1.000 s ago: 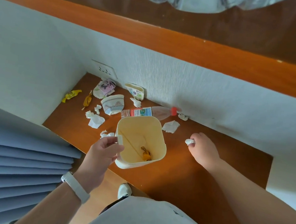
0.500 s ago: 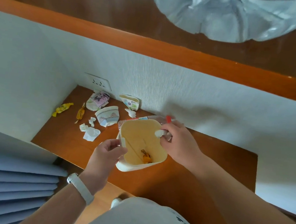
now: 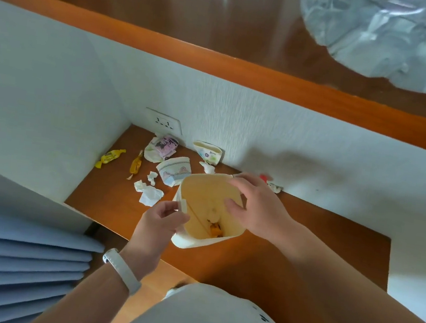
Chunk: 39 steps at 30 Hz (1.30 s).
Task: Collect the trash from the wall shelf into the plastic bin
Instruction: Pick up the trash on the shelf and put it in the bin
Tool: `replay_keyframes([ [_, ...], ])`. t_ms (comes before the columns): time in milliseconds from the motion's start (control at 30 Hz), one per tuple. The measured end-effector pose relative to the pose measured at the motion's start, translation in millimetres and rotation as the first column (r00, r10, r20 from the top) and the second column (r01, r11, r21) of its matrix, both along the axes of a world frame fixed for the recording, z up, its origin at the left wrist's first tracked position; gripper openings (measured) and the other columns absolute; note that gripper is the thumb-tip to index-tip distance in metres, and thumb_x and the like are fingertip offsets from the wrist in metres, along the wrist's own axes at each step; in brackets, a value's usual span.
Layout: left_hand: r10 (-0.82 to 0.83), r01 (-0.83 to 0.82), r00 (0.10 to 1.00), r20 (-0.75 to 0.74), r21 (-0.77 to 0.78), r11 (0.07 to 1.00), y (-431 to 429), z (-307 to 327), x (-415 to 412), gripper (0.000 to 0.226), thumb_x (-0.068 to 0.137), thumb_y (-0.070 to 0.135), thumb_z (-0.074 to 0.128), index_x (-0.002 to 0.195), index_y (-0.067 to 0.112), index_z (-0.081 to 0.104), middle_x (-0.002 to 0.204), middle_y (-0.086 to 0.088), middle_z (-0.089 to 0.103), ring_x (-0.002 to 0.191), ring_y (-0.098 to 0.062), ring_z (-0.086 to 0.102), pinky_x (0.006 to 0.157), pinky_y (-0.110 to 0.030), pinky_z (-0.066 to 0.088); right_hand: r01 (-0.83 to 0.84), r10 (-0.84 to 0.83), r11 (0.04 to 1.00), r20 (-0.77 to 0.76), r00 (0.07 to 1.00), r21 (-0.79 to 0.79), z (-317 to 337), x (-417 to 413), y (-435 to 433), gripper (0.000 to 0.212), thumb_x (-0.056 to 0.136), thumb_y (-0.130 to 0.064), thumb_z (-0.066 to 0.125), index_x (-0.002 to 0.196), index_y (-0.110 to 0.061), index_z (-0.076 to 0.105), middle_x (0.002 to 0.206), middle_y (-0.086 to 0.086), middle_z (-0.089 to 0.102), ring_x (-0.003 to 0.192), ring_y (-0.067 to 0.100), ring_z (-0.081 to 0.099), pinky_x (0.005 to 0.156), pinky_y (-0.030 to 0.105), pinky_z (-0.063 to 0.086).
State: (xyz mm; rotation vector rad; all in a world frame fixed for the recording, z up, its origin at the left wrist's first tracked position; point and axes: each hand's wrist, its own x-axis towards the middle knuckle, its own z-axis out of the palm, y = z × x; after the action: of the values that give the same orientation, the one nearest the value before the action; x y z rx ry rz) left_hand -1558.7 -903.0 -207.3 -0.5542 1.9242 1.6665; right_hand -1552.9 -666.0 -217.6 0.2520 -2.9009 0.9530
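Note:
A cream plastic bin (image 3: 202, 195) stands on the wooden wall shelf (image 3: 318, 235). My left hand (image 3: 160, 225) grips its near left rim at a small tab. Over the bin's mouth hovers my right hand (image 3: 257, 208), fingers spread, nothing in it. Inside the bin lie an orange wrapper (image 3: 216, 229) and a small white scrap (image 3: 214, 217). Left of the bin the shelf holds crumpled tissues (image 3: 149, 193), crushed paper cups (image 3: 173, 173), a printed wrapper (image 3: 160, 149), a yellow candy (image 3: 109, 158) and an amber candy (image 3: 136, 164). A bottle's red cap (image 3: 264, 178) shows behind my right hand.
A wall socket (image 3: 164, 122) sits above the shelf's back left corner. White walls close the shelf at the back and left. An upper wooden shelf (image 3: 219, 62) overhangs, with a clear plastic bag (image 3: 398, 39) on it. Blue curtain folds (image 3: 12, 257) hang at lower left.
My right hand carried a small white scrap from the shelf to the bin and let it go; the hand is now spread over the bin. My left hand stayed on the rim.

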Motion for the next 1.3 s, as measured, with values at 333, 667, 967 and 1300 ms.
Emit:
replay_keyframes([
  [333, 0.042, -0.042, 0.999, 0.018, 0.005, 0.999, -11.7, -7.5, -7.5, 0.023, 0.092, 0.016, 0.067, 0.115, 0.019, 0.067, 0.111, -0.006, 0.073, 0.107, -0.026, 0.067, 0.08, -0.031, 0.056, 0.184, -0.241, 0.952, 0.228, 0.943, 0.244, -91.5, -2.2, 60.2, 0.023, 0.094, -0.029, 0.056, 0.116, -0.027, 0.061, 0.122, -0.003, 0.061, 0.108, 0.018, 0.059, 0.081, 0.026, 0.045],
  [667, 0.063, -0.063, 0.998, -0.007, -0.005, 0.998, -15.6, -11.0, -5.3, 0.021, 0.09, 0.011, 0.067, 0.11, 0.018, 0.07, 0.093, -0.003, 0.079, 0.1, -0.027, 0.072, 0.087, -0.037, 0.058, 0.17, -0.289, 0.916, 0.305, 0.907, 0.364, -143.3, -17.0, 64.7, 0.038, 0.086, -0.023, 0.063, 0.123, -0.019, 0.057, 0.119, 0.004, 0.056, 0.11, 0.023, 0.054, 0.084, 0.036, 0.052],
  [967, 0.071, -0.071, 0.997, 0.012, -0.001, 0.997, -11.5, -16.3, -2.7, 0.029, 0.087, 0.018, 0.071, 0.115, 0.019, 0.07, 0.099, -0.001, 0.079, 0.103, -0.025, 0.071, 0.079, -0.03, 0.055, 0.152, -0.297, 0.911, 0.356, 0.886, 0.383, -154.4, -13.7, 63.1, 0.008, 0.089, -0.02, 0.058, 0.096, -0.022, 0.059, 0.075, -0.012, 0.045, 0.062, 0.007, 0.048, 0.05, 0.022, 0.038],
  [1300, 0.044, -0.044, 0.999, 0.013, -0.009, 0.999, -8.7, -10.6, -1.5, 0.021, 0.089, 0.02, 0.071, 0.11, 0.022, 0.07, 0.099, -0.001, 0.078, 0.101, -0.023, 0.071, 0.074, -0.028, 0.053, 0.282, -0.289, 0.957, 0.272, 0.918, 0.064, -90.7, -1.6, 31.0, 0.012, 0.093, -0.025, 0.057, 0.083, -0.031, 0.054, 0.069, -0.015, 0.052, 0.06, 0.007, 0.052, 0.054, 0.019, 0.036],
])
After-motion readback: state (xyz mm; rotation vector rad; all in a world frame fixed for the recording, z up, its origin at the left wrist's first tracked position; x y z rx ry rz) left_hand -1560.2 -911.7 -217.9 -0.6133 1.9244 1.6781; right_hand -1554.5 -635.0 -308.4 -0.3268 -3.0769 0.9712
